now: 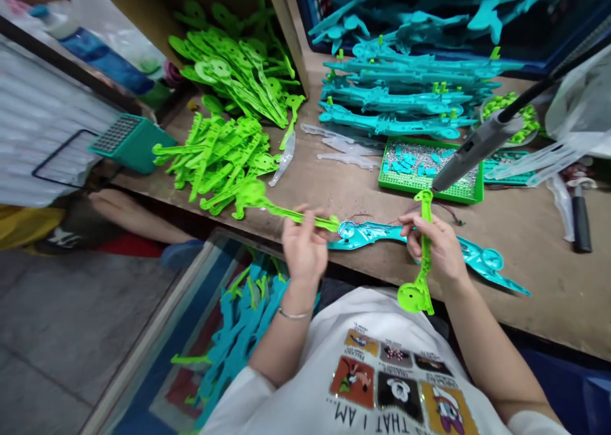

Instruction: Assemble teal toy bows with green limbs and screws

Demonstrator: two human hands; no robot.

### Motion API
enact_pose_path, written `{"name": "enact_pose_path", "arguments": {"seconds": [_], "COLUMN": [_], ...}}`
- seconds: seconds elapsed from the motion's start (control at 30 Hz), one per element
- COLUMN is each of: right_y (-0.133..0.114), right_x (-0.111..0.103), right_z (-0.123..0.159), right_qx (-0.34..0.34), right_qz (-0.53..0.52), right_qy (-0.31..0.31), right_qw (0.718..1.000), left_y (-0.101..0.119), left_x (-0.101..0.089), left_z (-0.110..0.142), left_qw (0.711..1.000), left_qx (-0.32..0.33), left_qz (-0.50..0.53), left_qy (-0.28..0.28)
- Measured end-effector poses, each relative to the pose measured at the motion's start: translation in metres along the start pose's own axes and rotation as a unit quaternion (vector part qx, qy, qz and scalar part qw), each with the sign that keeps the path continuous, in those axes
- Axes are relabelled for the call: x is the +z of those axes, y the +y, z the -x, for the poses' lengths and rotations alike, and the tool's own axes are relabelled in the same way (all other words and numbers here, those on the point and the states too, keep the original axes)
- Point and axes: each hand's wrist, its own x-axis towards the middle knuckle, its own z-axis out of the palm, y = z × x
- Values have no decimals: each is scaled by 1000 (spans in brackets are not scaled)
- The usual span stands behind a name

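Note:
Pinched in my left hand (pixel 304 247) is a long lime-green plastic part (pixel 281 211), its blurred round end pointing toward the green pile. My right hand (pixel 439 247) grips a second lime-green plastic part (pixel 426 250), held upright with its round disc end hanging down over the table's edge. Between and under my hands lies a long turquoise plastic shell (pixel 377 232) along the front of the table, its pointed tip to the right. My right fingers partly hide its middle. A thin dark wire (pixel 446 211) lies just behind it.
A green tray (pixel 470 196) holds screws and small turquoise pieces. Stacked turquoise shells (pixel 391 97) lie behind it, and lime-green parts (pixel 224 155) pile up at left. An electric screwdriver (pixel 465 155) hangs over the tray. A black-handled tool (pixel 581 221) lies right.

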Motion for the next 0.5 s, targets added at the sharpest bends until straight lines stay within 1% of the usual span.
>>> {"name": "enact_pose_path", "arguments": {"seconds": [0.07,0.1,0.13,0.17,0.2,0.23,0.27,0.3,0.33,0.37,0.43,0.47,0.5], "right_y": [-1,-1,-1,-1,0,0,0,1,1,1,2,2,2], "right_x": [-4,-5,-6,-6,-5,-4,-3,-2,-1,0,0,-1,-2], "right_z": [6,8,10,12,13,13,13,13,12,12,11,11,11], "right_qx": [4,7,10,12,12,12,13,13,15,16,18,18,18], "right_qz": [-13,-19,-24,-29,-33,-37,-41,-47,-51,-52,-48,-44,-40], "right_qy": [-1,-1,0,3,6,10,14,19,22,25,27,28,29], "right_qw": [1000,1000,1000,1000,999,999,999,999,998,998,998,998,999], "left_y": [24,35,46,54,59,61,60,57,51,45,33,27,22], "left_x": [-28,-46,-65,-83,-100,-113,-122,-126,-124,-116,-89,-72,-55], "left_z": [-33,-47,-59,-68,-75,-80,-82,-83,-81,-78,-63,-52,-39], "left_qw": [988,977,970,964,972,969,966,966,966,969,982,987,993], "left_qx": [113,155,178,196,180,199,216,222,223,213,166,137,100], "left_qz": [-4,-11,-6,5,-2,-22,-54,-86,-107,-114,-85,-64,-55], "left_qy": [100,144,167,179,151,143,127,97,74,55,43,50,43]}}
